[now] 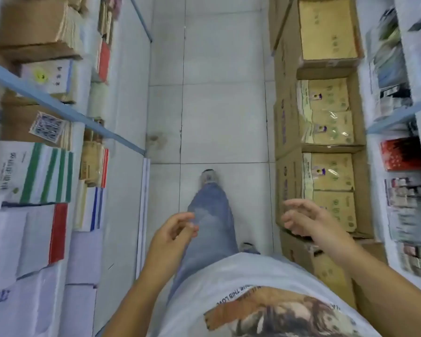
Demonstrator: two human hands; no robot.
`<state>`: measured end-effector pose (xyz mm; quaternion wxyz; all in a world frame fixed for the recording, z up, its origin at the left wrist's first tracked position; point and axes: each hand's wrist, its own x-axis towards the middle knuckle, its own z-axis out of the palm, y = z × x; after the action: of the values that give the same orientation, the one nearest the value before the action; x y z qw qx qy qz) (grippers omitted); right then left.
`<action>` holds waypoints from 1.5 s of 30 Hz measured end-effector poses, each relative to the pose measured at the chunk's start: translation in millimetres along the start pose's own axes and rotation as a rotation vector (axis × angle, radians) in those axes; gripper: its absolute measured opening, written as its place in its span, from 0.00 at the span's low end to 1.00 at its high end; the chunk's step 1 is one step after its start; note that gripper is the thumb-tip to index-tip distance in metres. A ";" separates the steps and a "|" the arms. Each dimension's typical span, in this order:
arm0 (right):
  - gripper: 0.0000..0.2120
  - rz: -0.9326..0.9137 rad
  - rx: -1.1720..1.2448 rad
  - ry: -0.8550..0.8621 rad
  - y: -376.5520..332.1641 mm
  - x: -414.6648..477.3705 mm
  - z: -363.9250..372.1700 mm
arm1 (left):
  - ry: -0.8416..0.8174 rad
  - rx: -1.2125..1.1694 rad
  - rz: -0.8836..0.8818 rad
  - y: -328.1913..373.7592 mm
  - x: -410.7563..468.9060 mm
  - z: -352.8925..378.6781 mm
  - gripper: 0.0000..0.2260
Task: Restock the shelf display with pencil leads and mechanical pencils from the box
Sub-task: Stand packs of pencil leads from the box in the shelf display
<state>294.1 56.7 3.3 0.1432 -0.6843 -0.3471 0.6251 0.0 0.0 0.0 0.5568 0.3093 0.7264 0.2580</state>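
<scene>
I look down a narrow aisle between shelves. My left hand (174, 231) hangs in front of my thigh with loosely curled fingers and holds nothing. My right hand (304, 218) is raised over the row of cardboard boxes (326, 173) on the right, fingers relaxed and spread, empty. These open boxes hold packs of brown paper goods. No pencil leads or mechanical pencils can be made out in this blurred view.
Left shelf (66, 113) with blue rails carries stacked paper packs and cartons. A right shelf (399, 166) holds small packaged goods. White tiled floor (209, 105) runs ahead between them. My leg in jeans (212, 215) steps forward.
</scene>
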 end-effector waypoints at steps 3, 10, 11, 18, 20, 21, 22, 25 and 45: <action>0.09 -0.013 0.028 0.012 -49.9 55.3 7.0 | 0.010 -0.006 -0.009 26.8 61.8 -21.0 0.09; 0.10 -0.017 0.144 0.105 -188.7 161.0 -1.0 | -0.101 0.027 0.010 167.1 223.2 -54.2 0.10; 0.10 -0.013 0.157 0.117 -206.2 174.8 -5.5 | -0.116 0.043 0.033 192.4 247.4 -55.5 0.10; 0.11 0.048 0.193 0.181 -310.6 299.7 -58.3 | -0.152 0.097 0.121 350.2 416.1 -30.4 0.10; 0.09 0.048 0.196 0.177 -348.3 345.3 -80.2 | -0.122 0.081 0.110 390.7 460.1 -19.3 0.09; 0.09 0.042 0.183 0.168 -370.6 367.6 -93.0 | -0.103 0.064 0.097 410.3 479.9 -14.4 0.09; 0.09 0.036 0.156 0.153 -395.4 387.9 -105.7 | -0.085 0.043 0.079 429.2 496.8 -10.5 0.10; 0.09 0.005 0.082 0.119 -480.6 444.7 -138.3 | -0.060 0.014 0.043 482.7 541.3 -5.5 0.11; 0.10 -0.037 0.005 0.126 -936.2 812.0 -187.0 | -0.063 -0.005 0.046 823.0 978.1 -78.2 0.09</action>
<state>177.5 1304.6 12.3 0.1780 -0.7153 -0.3487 0.5788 -126.9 1274.2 -23.9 0.5743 0.3326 0.7005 0.2626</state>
